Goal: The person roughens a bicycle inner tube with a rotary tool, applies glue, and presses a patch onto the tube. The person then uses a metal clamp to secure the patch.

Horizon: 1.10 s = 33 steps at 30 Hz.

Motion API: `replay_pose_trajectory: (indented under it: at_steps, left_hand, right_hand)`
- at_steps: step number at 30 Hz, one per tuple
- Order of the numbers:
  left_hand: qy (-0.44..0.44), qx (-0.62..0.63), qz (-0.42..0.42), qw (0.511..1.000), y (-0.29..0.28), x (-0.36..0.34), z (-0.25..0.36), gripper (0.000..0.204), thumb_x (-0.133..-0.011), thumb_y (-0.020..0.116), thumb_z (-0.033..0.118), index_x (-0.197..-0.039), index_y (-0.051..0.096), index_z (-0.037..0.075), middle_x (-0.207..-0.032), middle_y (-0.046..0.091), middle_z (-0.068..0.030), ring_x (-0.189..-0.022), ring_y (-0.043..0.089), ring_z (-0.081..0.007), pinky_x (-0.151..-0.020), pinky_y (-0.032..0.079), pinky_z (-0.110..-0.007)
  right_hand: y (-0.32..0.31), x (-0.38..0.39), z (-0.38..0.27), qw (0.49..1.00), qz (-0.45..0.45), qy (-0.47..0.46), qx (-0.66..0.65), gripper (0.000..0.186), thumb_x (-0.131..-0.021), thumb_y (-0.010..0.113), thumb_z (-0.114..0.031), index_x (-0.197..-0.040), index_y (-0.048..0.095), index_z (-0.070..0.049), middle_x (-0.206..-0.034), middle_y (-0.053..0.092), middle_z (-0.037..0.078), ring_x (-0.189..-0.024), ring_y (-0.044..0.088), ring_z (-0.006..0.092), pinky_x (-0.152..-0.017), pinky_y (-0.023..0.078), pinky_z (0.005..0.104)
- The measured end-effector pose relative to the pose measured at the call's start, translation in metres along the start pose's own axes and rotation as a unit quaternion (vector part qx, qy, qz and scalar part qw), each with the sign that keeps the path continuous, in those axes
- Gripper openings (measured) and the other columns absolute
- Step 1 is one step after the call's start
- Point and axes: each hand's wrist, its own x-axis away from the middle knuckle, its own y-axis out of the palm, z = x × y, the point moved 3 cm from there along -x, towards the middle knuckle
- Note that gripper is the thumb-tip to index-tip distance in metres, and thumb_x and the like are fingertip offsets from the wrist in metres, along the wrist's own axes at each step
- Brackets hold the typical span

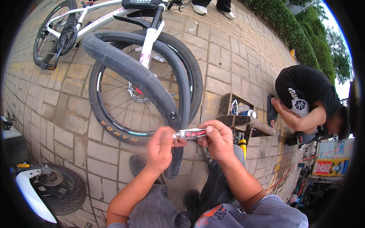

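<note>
A small silver-and-red squeeze tube lies level between my two hands, in front of the bicycle. My right hand pinches its body, the thumb on the printed side. At the tube's narrow white end my left hand is closed, slightly blurred, with the fingertips partly hidden. A grey-black inner tube hangs in a loop over the bicycle's front wheel. Just beyond my hands, a round dark spot shows on the inner tube, whose lower end drops between my legs.
The white bicycle stands on brick paving. At right are a wooden toolbox and a yellow cylinder. Beyond them a person in black crouches; another person's white shoes are at the top. A scooter wheel is at lower left.
</note>
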Motion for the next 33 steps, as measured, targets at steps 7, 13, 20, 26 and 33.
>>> replay_pose_trajectory:
  at_steps: [7,13,20,26,33]
  left_hand:
    - [0.018,-0.067,-0.015,0.998,0.001,0.001,0.006,0.035,-0.106,0.045,0.031,-0.095,0.051,-0.001,-0.090,0.059,-0.0087,-0.080,0.066,-0.0167,-0.076,0.056,-0.030]
    - [0.115,-0.216,-0.046,0.968,0.001,-0.001,0.004,0.018,-0.101,0.055,0.017,-0.100,0.052,-0.001,-0.090,0.057,-0.0100,-0.080,0.062,-0.0172,-0.070,0.052,-0.028]
    - [0.099,-0.182,-0.082,0.975,0.009,-0.005,-0.003,0.023,-0.096,0.062,0.011,-0.112,0.049,-0.001,-0.103,0.053,-0.0101,-0.088,0.061,-0.0163,-0.074,0.055,-0.028]
    - [0.135,-0.310,-0.056,0.939,-0.001,-0.004,0.007,0.016,-0.097,0.061,0.013,-0.091,0.059,-0.002,-0.090,0.054,-0.0087,-0.068,0.059,-0.0146,-0.062,0.051,-0.028]
    - [0.192,-0.299,-0.084,0.931,0.011,-0.004,0.006,0.015,-0.095,0.062,0.011,-0.101,0.053,0.001,-0.096,0.051,-0.0139,-0.077,0.055,-0.0318,-0.069,0.046,-0.037]
  right_hand:
    - [0.009,-0.004,-0.040,0.920,-0.095,-0.216,0.313,0.017,-0.095,0.056,-0.007,-0.106,0.064,0.004,-0.077,0.063,0.008,-0.069,0.056,0.0122,-0.063,0.046,0.0277]
    - [0.003,-0.002,-0.041,0.974,-0.052,0.026,0.220,0.021,-0.101,0.052,-0.016,-0.102,0.064,0.002,-0.068,0.056,0.002,-0.055,0.047,0.0066,-0.050,0.038,0.0218]
    - [-0.018,-0.004,-0.032,0.983,-0.019,0.171,0.061,0.024,-0.103,0.050,-0.019,-0.098,0.062,0.002,-0.061,0.048,0.000,-0.049,0.039,0.0065,-0.045,0.032,0.0229]
    - [-0.020,0.000,-0.018,0.989,-0.013,0.075,0.126,0.022,-0.102,0.050,-0.019,-0.095,0.063,-0.002,-0.065,0.053,-0.003,-0.052,0.044,0.0039,-0.045,0.034,0.0213]
    - [-0.033,-0.001,-0.008,0.991,0.015,0.108,0.079,0.025,-0.101,0.049,-0.023,-0.087,0.057,-0.003,-0.055,0.044,-0.001,-0.039,0.030,0.0052,-0.036,0.025,0.0227]
